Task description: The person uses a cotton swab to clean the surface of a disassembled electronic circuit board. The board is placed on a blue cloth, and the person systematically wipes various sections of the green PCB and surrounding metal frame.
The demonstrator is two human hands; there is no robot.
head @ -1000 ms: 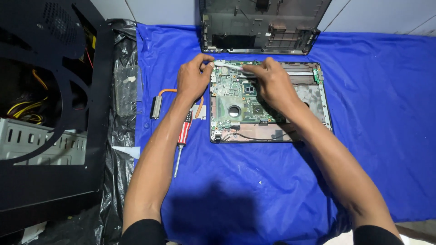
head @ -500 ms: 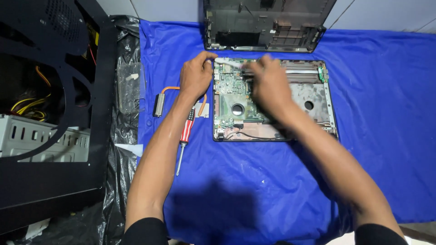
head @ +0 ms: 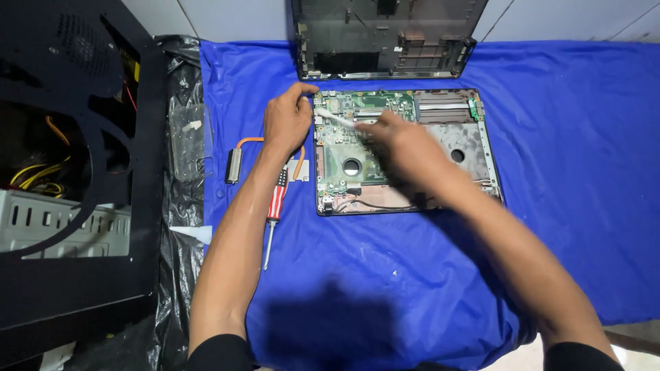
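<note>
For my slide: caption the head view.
Left hand steadies laptop base; right hand brushes the board with a white tool.

surface: blue cloth (head: 564, 172) | on it: opened laptop base (head: 474, 148); detached cover (head: 385, 41); screwdriver (head: 275, 206); copper heatpipe (head: 237, 154)

Screwdriver (head: 276, 206) lies left of laptop base (head: 405, 154); cover (head: 385, 38) apparently behind.

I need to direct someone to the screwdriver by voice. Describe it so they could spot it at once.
Start at the blue cloth and find the opened laptop base with its green board. Just off its left edge, partly under the left forearm, lies the screwdriver. Its red-and-white striped handle and thin metal shaft pointing toward the person set it apart from the copper heat pipe beside it.
</note>
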